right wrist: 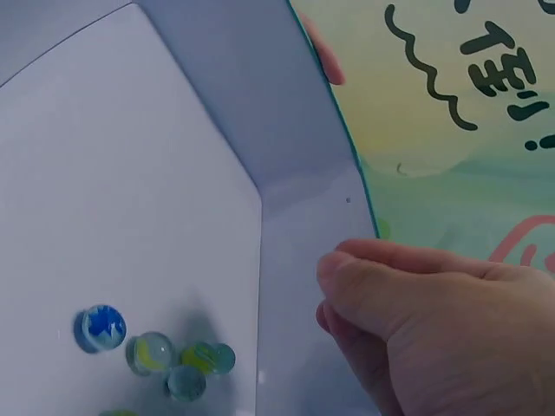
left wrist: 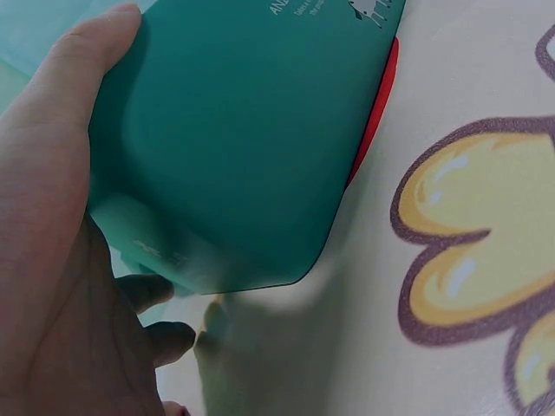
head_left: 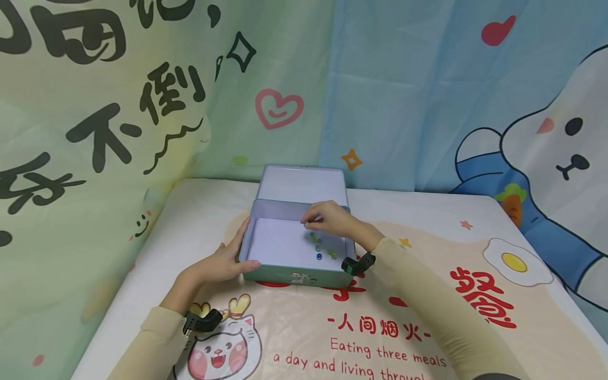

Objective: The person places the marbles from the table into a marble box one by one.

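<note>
A green tin box (head_left: 280,274) with a pale inside stands on the table, its lid (head_left: 301,183) folded open at the back. Holding its near left corner is my left hand (head_left: 225,258), thumb at the front rim and fingers along the left side. My right hand (head_left: 332,219) is over the box's right part, thumb and fingertips pinched together. A small glassy spot, a marble (head_left: 305,225), shows at these fingertips, mostly hidden. Several glass marbles lie on the box floor below, among them a blue one (right wrist: 106,328) and a clear one with yellow (right wrist: 154,353).
A printed cloth (head_left: 304,327) with red lettering and a cat picture covers the table. Behind it hangs a printed curtain (head_left: 380,105) close to the open lid. Dark wrist straps (head_left: 203,320) sit on both forearms.
</note>
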Tool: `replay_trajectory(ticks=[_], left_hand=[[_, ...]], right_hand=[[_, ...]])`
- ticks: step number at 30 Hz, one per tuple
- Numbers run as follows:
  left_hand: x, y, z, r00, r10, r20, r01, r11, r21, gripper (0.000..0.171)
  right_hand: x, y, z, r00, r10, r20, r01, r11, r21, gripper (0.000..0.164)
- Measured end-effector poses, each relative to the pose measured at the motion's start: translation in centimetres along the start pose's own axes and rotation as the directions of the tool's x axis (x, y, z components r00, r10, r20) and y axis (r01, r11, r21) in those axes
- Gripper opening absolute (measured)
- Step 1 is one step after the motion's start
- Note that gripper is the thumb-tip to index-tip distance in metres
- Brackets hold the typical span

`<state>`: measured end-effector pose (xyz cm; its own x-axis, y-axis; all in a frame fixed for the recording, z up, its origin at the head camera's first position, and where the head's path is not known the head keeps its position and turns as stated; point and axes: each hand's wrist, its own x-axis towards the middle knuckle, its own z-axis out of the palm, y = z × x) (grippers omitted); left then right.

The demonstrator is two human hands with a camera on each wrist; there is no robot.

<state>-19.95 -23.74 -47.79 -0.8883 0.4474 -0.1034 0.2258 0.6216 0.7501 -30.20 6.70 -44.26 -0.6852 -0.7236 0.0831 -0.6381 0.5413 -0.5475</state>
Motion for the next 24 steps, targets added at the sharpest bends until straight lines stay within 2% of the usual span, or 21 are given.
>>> replay_trajectory(ticks=[16, 24], left_hand=[[0.0, 0.0, 0.0, 1.000, -0.006, -0.002, 0.006, 1.000, 0.002, 0.104], [0.1, -0.2, 0.0, 1.000, -0.003, -0.007, 0.003, 1.000, 0.016, 0.104]], right_hand=[[0.3, 0.9, 1.1, 1.000, 0.022, 0.004, -0.021, 0.987, -0.160, 0.014], [0.2, 0.9, 1.3, 0.993, 0.115, -0.004, -0.113, 0.974, -0.197, 0.013]])
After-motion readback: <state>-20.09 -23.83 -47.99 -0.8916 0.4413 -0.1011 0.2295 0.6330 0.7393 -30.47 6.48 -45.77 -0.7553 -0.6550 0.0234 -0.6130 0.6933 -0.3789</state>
